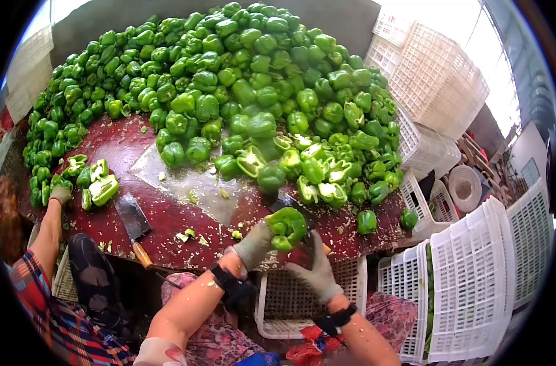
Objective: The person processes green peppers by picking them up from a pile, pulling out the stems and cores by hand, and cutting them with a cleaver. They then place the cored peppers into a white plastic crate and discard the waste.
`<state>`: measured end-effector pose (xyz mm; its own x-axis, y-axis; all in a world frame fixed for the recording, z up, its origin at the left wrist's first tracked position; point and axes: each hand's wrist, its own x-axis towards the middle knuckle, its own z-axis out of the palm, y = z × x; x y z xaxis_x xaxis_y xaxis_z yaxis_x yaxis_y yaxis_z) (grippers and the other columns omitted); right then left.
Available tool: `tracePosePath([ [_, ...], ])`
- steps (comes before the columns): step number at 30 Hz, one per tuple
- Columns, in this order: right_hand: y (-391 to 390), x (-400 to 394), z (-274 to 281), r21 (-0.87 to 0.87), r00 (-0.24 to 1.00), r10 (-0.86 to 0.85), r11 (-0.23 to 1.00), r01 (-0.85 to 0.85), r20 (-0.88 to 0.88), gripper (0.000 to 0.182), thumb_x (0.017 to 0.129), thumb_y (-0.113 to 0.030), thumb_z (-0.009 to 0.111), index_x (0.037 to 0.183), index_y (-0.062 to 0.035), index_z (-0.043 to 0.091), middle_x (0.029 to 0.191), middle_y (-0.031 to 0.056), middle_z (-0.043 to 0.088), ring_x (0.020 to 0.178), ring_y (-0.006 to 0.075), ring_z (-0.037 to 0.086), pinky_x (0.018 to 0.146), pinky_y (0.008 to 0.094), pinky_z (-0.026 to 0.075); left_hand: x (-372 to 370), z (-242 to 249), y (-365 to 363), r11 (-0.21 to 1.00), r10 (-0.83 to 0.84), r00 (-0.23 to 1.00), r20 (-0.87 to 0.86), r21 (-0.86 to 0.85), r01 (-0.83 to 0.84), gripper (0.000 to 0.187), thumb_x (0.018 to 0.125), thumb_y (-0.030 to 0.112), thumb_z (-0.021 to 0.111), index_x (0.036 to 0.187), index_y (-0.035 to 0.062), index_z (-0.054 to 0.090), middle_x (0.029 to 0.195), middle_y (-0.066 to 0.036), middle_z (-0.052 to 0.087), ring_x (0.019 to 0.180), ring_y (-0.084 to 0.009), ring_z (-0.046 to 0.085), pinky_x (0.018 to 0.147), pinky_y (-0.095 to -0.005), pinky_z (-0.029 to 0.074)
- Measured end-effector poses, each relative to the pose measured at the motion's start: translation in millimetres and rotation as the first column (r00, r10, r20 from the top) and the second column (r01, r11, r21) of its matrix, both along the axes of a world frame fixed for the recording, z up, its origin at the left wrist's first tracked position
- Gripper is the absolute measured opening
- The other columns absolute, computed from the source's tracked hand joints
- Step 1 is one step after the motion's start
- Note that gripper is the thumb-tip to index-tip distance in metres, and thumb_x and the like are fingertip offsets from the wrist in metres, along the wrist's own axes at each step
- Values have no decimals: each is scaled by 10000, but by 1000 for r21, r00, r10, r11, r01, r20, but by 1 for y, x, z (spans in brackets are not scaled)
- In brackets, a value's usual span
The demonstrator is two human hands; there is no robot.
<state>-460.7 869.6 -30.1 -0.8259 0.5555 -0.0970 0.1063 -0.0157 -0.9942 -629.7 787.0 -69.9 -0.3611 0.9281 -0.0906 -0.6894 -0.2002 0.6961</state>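
Observation:
My left hand (253, 245), in a pale work glove, grips a green bell pepper (288, 228) above the front edge of the red table (174, 235). The pepper's hollowed end is turned partly toward me. Just right of it, my right hand (319, 271), also gloved, has its fingers apart and holds nothing. Behind the pepper lies a dark blade (285, 201), partly hidden. Cut bell peppers (317, 171) with pale insides lie beyond it, at the foot of a big heap of whole green bell peppers (229, 73).
A cleaver (132, 216) with a wooden handle lies on the table at left. Beside it, a co-worker's gloved hand (60, 194) touches peppers. A white crate (314, 329) stands below my hands. More white crates (473, 280) are stacked at right.

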Motion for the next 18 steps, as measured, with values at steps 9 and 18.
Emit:
tracePosePath([
  [9,11,-1,-41,471,948,-235,825,312,-216,868,675,-207,878,1378,6,416,1284,178,538,1154,255,560,974,374,466,44,2,4,975,-133,959,-250,-207,81,438,966,302,595,1337,90,497,1208,-29,610,1076,-113,581,899,-270,493],
  [18,37,-9,-18,-265,980,-10,962,63,198,509,945,-419,585,1268,-27,552,1094,68,635,945,124,617,800,299,527,27,6,4,881,95,637,-765,-234,-412,700,917,513,603,1422,57,440,1309,-174,542,1152,-251,566,960,-355,471],
])
